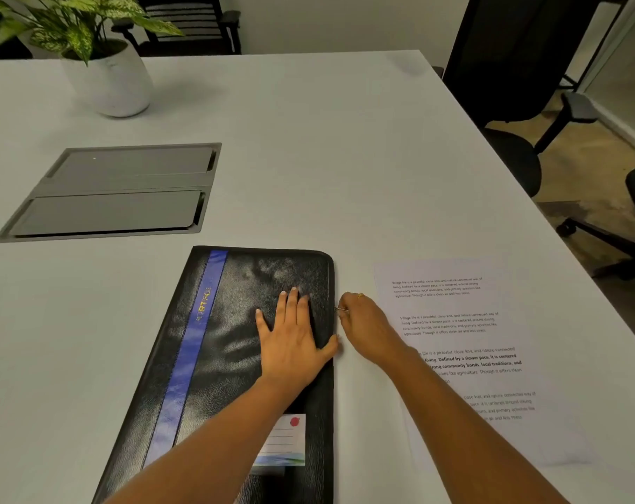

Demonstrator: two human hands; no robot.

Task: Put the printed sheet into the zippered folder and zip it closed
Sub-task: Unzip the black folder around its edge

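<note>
Two hands at a black leather zippered folder with a blue stripe (236, 340).
Left hand (290, 340) flat, fingers spread; right hand (366, 325) pinches the metal zipper pull (341, 310); white printed sheet (490, 321) at 3 o'clock on the counter (326, 158).

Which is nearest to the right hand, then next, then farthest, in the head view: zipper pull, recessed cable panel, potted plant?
1. zipper pull, pinched by the right hand at the folder's right edge.
2. recessed cable panel, far left.
3. potted plant, far-left corner.

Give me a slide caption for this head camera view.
Left hand steadies the closed folder; right hand pinches its zipper pull; printed sheet waits alongside.
</note>
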